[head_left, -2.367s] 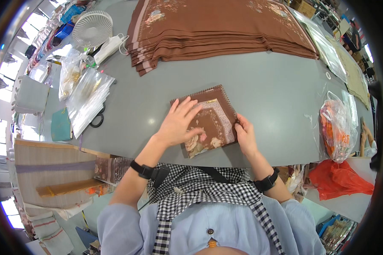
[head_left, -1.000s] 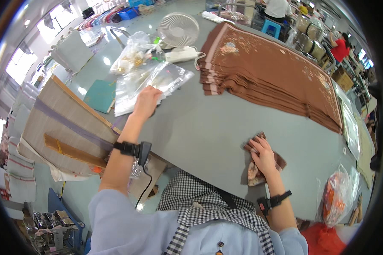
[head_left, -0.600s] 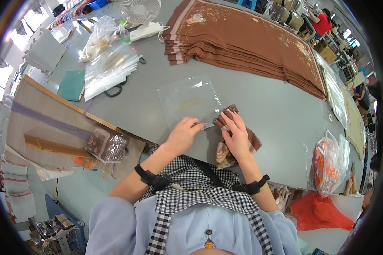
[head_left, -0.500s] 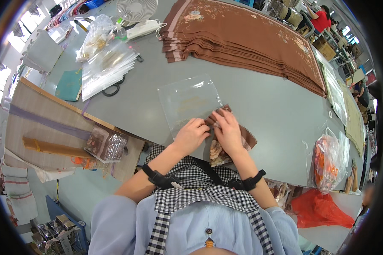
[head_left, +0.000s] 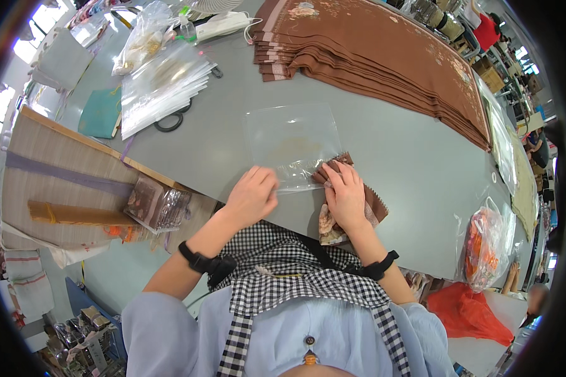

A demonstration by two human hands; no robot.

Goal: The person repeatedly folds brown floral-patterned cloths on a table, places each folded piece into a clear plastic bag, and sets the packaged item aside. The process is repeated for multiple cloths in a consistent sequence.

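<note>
A clear plastic bag (head_left: 292, 141) lies flat on the grey table (head_left: 409, 169) in front of me. My left hand (head_left: 253, 196) pinches the bag's near edge. My right hand (head_left: 344, 195) presses on a folded brown patterned cloth (head_left: 374, 204) whose front corner touches the bag's open edge. Part of the cloth hangs over the table's near edge, under my palm.
A tall stack of brown cloths (head_left: 383, 60) fills the far side. A pile of clear bags (head_left: 160, 85) and scissors (head_left: 170, 119) lie at the left with a teal pad (head_left: 100, 113). Packed cloths (head_left: 157, 204) sit on a wooden board (head_left: 63, 169). An orange bag (head_left: 481, 248) is at the right.
My left hand reached to the bag pile, brought one clear bag in front of me, and now holds its edge while my right hand pushes the folded cloth toward the opening.
</note>
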